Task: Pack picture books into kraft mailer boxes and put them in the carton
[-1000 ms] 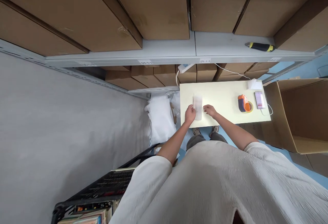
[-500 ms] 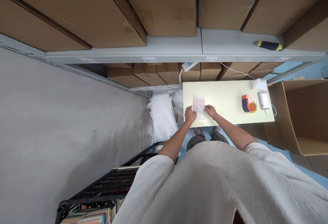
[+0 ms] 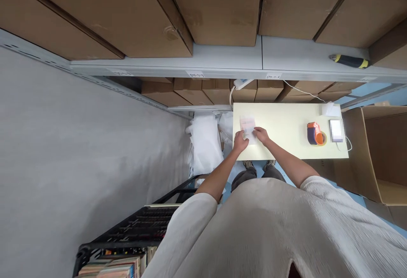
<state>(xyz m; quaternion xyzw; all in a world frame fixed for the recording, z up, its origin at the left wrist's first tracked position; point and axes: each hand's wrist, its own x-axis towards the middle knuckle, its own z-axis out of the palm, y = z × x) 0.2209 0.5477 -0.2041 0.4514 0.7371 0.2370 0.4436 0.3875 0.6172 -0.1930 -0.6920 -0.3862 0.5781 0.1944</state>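
A pale pink and white packet (image 3: pixel 248 124) is lying near the left end of the cream table (image 3: pixel 284 148); its long axis is running away from the person, its pink end pointing toward the shelf (image 3: pixel 227 59) and its whiter end toward the body; the left hand (image 3: pixel 241 141) is gripping its near left part, the thumb resting over it; the right hand (image 3: pixel 261 134) is pinching its right edge, fingertips held narrow; toward the table's other end an orange and dark tape dispenser (image 3: pixel 314 134) is standing; beyond that end an open cardboard box (image 3: pixel 361 153) is showing its brown inner walls; at lower left a black crate (image 3: pixel 124 244) is holding books (image 3: pixel 119 268); brown cartons (image 3: pixel 225 9) are filling the shelf, their contents being hidden; white labels (image 3: pixel 196 74) are marking the shelf edge, their codes looking too blurred to read surely; the packet's print is appearing too small to read
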